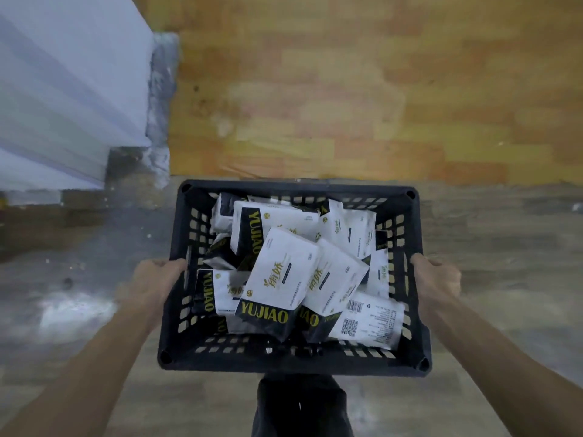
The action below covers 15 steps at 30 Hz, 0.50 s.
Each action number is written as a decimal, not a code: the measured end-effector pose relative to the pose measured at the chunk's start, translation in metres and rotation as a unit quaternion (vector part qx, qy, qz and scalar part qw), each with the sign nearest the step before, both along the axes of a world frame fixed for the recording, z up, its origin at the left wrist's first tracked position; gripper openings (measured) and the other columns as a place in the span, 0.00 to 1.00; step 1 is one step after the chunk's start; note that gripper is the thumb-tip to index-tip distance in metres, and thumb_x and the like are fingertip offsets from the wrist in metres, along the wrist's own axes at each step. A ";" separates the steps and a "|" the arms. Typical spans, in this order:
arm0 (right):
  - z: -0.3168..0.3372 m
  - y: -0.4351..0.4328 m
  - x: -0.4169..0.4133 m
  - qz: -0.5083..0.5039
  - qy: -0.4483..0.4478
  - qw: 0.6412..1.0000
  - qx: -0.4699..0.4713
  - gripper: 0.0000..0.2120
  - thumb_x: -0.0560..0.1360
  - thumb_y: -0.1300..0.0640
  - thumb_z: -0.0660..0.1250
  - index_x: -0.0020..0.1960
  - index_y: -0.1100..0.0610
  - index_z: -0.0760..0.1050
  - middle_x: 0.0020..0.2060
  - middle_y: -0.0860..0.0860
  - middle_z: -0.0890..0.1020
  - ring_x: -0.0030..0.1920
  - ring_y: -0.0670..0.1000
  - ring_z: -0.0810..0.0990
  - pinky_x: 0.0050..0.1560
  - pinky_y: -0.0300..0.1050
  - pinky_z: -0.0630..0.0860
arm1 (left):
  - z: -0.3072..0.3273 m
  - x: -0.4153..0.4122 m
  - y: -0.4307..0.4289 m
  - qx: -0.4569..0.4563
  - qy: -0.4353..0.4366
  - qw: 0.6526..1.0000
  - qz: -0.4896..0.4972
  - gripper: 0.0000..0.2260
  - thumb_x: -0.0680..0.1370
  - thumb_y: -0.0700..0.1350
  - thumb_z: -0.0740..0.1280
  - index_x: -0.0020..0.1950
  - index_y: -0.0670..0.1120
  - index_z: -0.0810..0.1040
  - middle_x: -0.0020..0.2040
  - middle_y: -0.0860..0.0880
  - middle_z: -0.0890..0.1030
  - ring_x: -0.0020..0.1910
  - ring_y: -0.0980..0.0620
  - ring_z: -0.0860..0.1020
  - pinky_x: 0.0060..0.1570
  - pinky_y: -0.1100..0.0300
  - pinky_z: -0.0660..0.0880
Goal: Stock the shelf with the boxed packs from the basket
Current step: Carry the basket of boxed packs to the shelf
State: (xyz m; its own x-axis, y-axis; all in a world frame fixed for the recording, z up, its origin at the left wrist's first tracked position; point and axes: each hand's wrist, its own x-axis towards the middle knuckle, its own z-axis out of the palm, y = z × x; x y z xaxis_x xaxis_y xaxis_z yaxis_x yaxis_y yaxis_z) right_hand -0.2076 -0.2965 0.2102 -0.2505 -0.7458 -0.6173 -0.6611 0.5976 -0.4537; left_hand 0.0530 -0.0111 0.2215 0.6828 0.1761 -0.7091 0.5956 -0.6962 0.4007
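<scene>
- Dark trousers (301, 408) show at the bottom middle of the frame, closest of all, just under the basket.
- Floor (347, 89) fills the most room: yellow-brown wood across the top, grey boards lower down.
- White blurry block (63, 89) sits in the upper left. It could be the shelf, but it is too blurry to tell.
- Black basket (293, 361) is in the middle, held up above the floor. It has holes in its walls.
- Packs (280, 279) lie all mixed up inside the basket, white with black ends and yellow letters. It looks quite full.
- Left hand (151, 282) holds the basket's left rim, fingers curled over the edge.
- Right hand (437, 282) holds the right rim the same way.
- I think the job has hardly begun. No pack can be seen on any shelf, and both hands are busy carrying. All the packs here are left to put away.
</scene>
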 end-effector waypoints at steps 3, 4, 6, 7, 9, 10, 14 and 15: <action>0.098 -0.003 0.013 0.042 -0.022 0.999 -0.026 0.09 0.74 0.56 0.67 0.37 0.59 0.78 0.29 0.53 0.77 0.30 0.54 0.74 0.33 0.42 0.72 | 0.094 0.012 0.007 -0.006 -0.018 1.000 0.003 0.12 0.68 0.46 0.72 0.37 0.38 0.76 0.36 0.38 0.77 0.35 0.43 0.77 0.36 0.53 0.70; 0.125 -0.004 0.017 0.058 -0.026 0.997 -0.036 0.10 0.74 0.56 0.67 0.36 0.58 0.77 0.28 0.53 0.76 0.28 0.53 0.72 0.31 0.41 0.70 | 0.120 0.013 0.008 -0.012 -0.023 1.000 0.000 0.13 0.67 0.46 0.73 0.38 0.37 0.78 0.36 0.37 0.78 0.35 0.42 0.78 0.35 0.53 0.71; 0.185 -0.007 0.028 0.065 -0.050 0.995 -0.051 0.13 0.74 0.56 0.67 0.32 0.58 0.72 0.27 0.53 0.74 0.27 0.53 0.71 0.29 0.41 0.69 | 0.177 0.018 0.011 -0.039 -0.038 0.998 0.014 0.14 0.65 0.46 0.74 0.38 0.35 0.78 0.37 0.37 0.81 0.37 0.41 0.81 0.35 0.52 0.74; 0.215 -0.007 0.032 0.063 -0.057 0.995 -0.058 0.15 0.74 0.56 0.68 0.30 0.58 0.70 0.27 0.53 0.73 0.27 0.53 0.70 0.29 0.42 0.69 | 0.207 0.019 0.012 -0.048 -0.051 0.997 0.022 0.15 0.64 0.46 0.75 0.39 0.35 0.79 0.39 0.38 0.82 0.39 0.40 0.81 0.37 0.51 0.75; 0.267 -0.003 0.038 0.070 -0.064 0.993 -0.076 0.20 0.74 0.55 0.68 0.28 0.57 0.64 0.25 0.52 0.68 0.25 0.52 0.65 0.29 0.44 0.66 | 0.262 0.015 0.015 -0.070 -0.080 0.993 0.047 0.18 0.65 0.45 0.76 0.46 0.35 0.78 0.42 0.39 0.81 0.41 0.41 0.81 0.44 0.50 0.79; 0.290 -0.002 0.042 0.069 -0.074 0.992 -0.078 0.21 0.75 0.55 0.67 0.29 0.57 0.62 0.25 0.51 0.65 0.25 0.51 0.62 0.28 0.44 0.62 | 0.286 0.014 0.016 -0.081 -0.089 0.991 0.058 0.17 0.66 0.45 0.76 0.47 0.35 0.77 0.41 0.41 0.81 0.40 0.43 0.80 0.47 0.50 0.79; 0.353 0.003 0.049 0.117 -0.114 0.982 -0.091 0.19 0.76 0.53 0.65 0.31 0.56 0.62 0.25 0.51 0.63 0.26 0.51 0.59 0.29 0.45 0.60 | 0.355 0.008 0.030 -0.105 -0.124 0.983 0.086 0.15 0.66 0.44 0.76 0.46 0.37 0.78 0.44 0.39 0.82 0.43 0.42 0.81 0.48 0.47 0.80; 0.365 0.004 0.052 0.142 -0.120 0.977 -0.102 0.18 0.76 0.54 0.65 0.31 0.57 0.66 0.25 0.51 0.65 0.26 0.52 0.61 0.29 0.45 0.61 | 0.368 0.007 0.035 -0.108 -0.128 0.982 0.091 0.15 0.66 0.44 0.76 0.45 0.36 0.78 0.45 0.38 0.82 0.44 0.41 0.82 0.48 0.46 0.80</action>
State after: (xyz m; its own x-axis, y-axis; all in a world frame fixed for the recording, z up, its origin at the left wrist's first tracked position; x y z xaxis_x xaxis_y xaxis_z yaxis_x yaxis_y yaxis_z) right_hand -0.1559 -0.2920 0.5754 0.1189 -0.8776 -0.4644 -0.6473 0.2861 -0.7065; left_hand 0.0605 0.0243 0.5894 0.8148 0.1770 -0.5521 0.5629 -0.4698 0.6801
